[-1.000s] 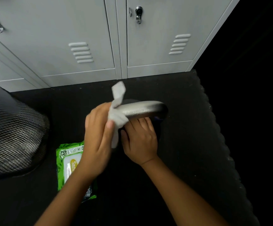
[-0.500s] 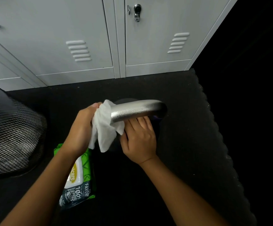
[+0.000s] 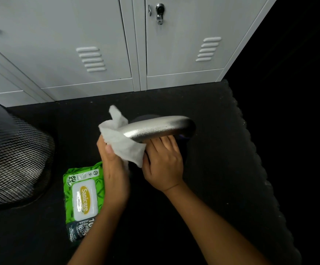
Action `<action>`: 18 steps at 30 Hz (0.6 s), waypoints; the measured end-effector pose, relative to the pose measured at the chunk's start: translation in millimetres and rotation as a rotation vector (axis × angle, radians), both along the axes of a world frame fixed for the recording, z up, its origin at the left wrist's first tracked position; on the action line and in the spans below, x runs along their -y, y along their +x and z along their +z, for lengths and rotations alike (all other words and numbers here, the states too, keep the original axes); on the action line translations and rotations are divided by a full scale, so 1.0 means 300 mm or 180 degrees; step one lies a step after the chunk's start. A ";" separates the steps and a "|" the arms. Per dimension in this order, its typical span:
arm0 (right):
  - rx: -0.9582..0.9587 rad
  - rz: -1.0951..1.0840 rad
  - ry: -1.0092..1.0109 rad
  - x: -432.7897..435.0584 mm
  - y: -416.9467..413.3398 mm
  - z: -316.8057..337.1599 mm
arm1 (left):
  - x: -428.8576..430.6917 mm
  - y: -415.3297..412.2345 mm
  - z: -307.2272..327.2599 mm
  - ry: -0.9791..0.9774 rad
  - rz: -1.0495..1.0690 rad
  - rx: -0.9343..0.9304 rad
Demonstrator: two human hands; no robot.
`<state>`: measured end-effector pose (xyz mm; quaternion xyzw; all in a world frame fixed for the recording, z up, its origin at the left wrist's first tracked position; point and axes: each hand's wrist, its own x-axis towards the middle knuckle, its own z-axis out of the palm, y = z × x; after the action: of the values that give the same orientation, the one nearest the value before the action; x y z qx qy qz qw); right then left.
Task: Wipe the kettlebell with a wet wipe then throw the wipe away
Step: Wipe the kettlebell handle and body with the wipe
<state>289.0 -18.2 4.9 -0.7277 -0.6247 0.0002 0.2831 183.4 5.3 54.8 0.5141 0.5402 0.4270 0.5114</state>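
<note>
The kettlebell stands on the black floor mat, its silver handle point(image 3: 161, 128) lying crosswise in the middle of the view; its dark body is mostly hidden under my hands. My left hand point(image 3: 113, 165) grips a white wet wipe point(image 3: 122, 144) wrapped around the handle's left end. My right hand point(image 3: 163, 165) lies on the kettlebell body just below the handle, fingers tucked under the bar.
A green pack of wet wipes point(image 3: 83, 199) lies on the mat by my left forearm. A black mesh bin point(image 3: 12, 161) stands at the left. Grey lockers point(image 3: 98, 54) line the back. The mat's edge point(image 3: 251, 142) runs down the right.
My left hand has swung back in front of the handle's left end, and the wipe has turned around that end. My right hand has stayed where it was.
</note>
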 end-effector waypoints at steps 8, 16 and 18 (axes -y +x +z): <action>-0.0015 0.0054 -0.0303 -0.002 0.003 -0.006 | 0.031 -0.017 0.058 0.0148 -0.0410 0.0321; 0.0033 0.0051 -0.0338 0.002 0.003 -0.002 | 0.035 -0.048 0.010 -0.0282 -0.0296 0.0560; 0.0012 0.0053 -0.0303 -0.003 0.005 -0.005 | 0.052 -0.062 0.001 -0.0044 -0.0518 0.0415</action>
<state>290.4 -17.3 3.5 -0.7351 -0.6306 0.0309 0.2469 164.8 -10.3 55.1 0.5239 0.4652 0.4129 0.5820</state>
